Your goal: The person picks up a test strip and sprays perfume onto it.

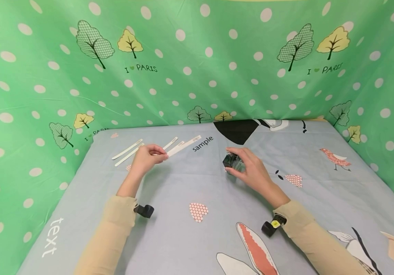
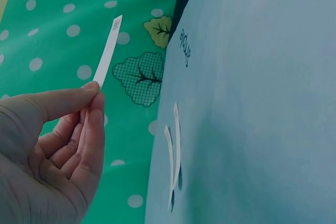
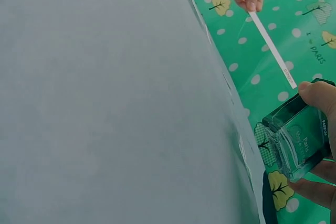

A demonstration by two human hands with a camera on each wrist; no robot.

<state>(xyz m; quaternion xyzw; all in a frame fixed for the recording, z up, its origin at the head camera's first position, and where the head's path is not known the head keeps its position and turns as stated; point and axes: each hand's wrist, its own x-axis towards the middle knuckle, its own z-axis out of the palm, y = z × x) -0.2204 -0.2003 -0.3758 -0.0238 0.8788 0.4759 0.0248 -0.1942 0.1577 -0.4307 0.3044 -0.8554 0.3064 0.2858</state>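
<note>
My left hand (image 1: 147,157) pinches a white perfume test strip (image 2: 108,56) between thumb and fingertips. The strip's printed end points away from the hand, up and to the right in the head view. Across from it, my right hand (image 1: 253,170) grips a glass perfume bottle (image 3: 302,135) with a dark top part, thumb on one side and fingers on the other. Lettering shows on the bottle's glass in the right wrist view. The strip's free end appears close to the bottle there, but in the head view a gap separates them. Other white strips (image 1: 127,149) lie near the left hand.
A grey-blue printed cloth (image 1: 169,236) covers the table, with hearts, birds and the word "sample" on it. Green dotted curtains (image 1: 197,57) hang behind and at both sides. Dark camera straps (image 1: 144,211) sit on both wrists.
</note>
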